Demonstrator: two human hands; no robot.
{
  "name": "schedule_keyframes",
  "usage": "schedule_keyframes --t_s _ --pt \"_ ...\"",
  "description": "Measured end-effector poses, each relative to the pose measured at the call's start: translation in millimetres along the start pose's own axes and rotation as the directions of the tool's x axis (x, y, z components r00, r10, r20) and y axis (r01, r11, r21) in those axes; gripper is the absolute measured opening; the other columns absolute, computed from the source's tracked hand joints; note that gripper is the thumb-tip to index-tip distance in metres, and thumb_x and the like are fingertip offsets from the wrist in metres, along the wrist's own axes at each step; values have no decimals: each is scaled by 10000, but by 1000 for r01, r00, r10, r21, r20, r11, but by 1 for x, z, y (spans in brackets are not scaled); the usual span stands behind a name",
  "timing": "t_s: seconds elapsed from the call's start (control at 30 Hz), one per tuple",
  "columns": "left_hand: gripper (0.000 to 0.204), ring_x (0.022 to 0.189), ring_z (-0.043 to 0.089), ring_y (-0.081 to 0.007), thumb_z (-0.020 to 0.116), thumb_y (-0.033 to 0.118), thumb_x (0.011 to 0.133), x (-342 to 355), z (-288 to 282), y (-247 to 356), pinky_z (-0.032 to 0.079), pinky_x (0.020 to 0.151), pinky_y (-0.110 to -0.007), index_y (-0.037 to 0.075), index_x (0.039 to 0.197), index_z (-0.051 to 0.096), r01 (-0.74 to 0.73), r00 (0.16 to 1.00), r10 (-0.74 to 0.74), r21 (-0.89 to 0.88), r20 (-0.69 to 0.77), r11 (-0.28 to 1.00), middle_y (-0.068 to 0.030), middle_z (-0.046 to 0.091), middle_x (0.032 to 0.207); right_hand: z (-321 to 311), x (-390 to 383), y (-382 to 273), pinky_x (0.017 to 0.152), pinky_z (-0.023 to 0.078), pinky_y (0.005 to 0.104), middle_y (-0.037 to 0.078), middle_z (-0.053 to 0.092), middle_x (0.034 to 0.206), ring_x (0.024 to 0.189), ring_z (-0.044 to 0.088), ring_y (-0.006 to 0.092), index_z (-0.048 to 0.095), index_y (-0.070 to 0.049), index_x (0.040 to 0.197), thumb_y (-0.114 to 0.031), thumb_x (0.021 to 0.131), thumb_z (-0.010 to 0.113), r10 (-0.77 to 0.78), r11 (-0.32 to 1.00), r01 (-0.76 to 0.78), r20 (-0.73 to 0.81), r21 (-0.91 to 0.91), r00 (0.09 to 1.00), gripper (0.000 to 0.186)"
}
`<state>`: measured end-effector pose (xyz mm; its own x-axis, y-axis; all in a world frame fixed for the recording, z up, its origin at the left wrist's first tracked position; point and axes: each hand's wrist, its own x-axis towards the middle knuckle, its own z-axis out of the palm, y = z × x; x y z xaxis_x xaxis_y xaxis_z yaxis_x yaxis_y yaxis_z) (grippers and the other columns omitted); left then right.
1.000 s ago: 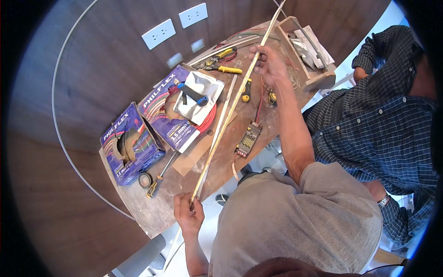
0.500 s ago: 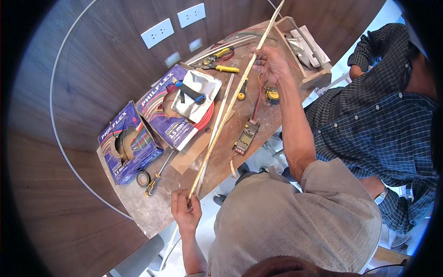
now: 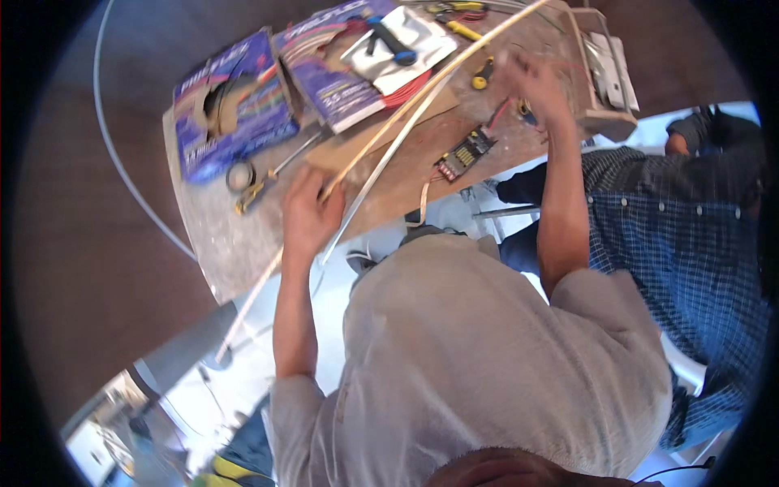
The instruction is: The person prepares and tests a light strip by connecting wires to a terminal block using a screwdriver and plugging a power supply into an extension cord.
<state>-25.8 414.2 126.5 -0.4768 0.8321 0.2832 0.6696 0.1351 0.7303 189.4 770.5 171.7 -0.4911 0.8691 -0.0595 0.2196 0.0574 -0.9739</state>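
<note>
Counter (image 3: 219, 235) takes up most of the upper half, brown and pretty worn, with scuffs all over the near corner. Person in a dark checked shirt (image 3: 673, 219) is over on the right, just past it. The long pale strip (image 3: 347, 172) cuts diagonally across everything, from the top edge down through the left hand and out beyond the counter's near edge. A second, whiter strip (image 3: 380, 172) runs close beside it. Two purple cardboard boxes with cutout fronts, a left box (image 3: 191, 154) and a right box (image 3: 324, 89), sit side by side at the back left, and there's a wooden tray (image 3: 608, 123) at the far right end. Left hand (image 3: 312, 207) has its fingers closed around the long strip. Right hand (image 3: 535, 85) is kinda blurry, but its fingers look loosely spread, just below the strip and with nothing in them that I can see. A silvery pouch (image 3: 426, 45) lies on the right box, with a blue-and-black tool (image 3: 393, 40) on top. Below the right hand is a small metal module (image 3: 465, 152) with wires at both ends. A screwdriver (image 3: 260, 191) lies near the left hand, right beside a roll of tape (image 3: 241, 176).
</note>
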Motion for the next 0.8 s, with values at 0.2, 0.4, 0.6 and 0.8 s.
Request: schedule_keyframes --t_s 0.2,0.4,0.6,0.8 --pt "239 902 621 -372 717 97 755 -4 28 -51 519 787 -471 8 975 686 19 998 -19 7 65 1000 -172 608 949 56 -91 48 1083 408 486 202 547 1366 1283 497 418 561 -72 1368 -142 696 810 -137 431 699 725 -570 675 720" --pt "245 1039 630 -367 647 186 787 -4 55 -35 529 870 -482 22 969 670 18 990 -19 5 137 1000 -160 600 1088 45 -105 88 1139 328 499 131 505 1410 1326 447 361 529 -143 1397 27 643 732 -105 110 724 717 -681 689 799" --pt "218 1050 639 -376 612 145 797 -21 43 -28 525 887 -486 6 952 675 36 982 -34 -9 186 999 -179 590 1119 56 -123 81 1135 349 508 118 486 1430 1332 448 365 488 -119 1407 17 650 745 -86 83 731 726 -677 683 812" --pt "233 1061 637 -382 615 133 793 -35 39 -26 513 919 -497 -3 971 680 31 994 -23 -79 111 996 -187 597 1114 73 -161 74 1150 306 547 174 469 1436 1353 430 383 478 -77 1408 50 741 640 -158 -86 729 732 -679 663 698"
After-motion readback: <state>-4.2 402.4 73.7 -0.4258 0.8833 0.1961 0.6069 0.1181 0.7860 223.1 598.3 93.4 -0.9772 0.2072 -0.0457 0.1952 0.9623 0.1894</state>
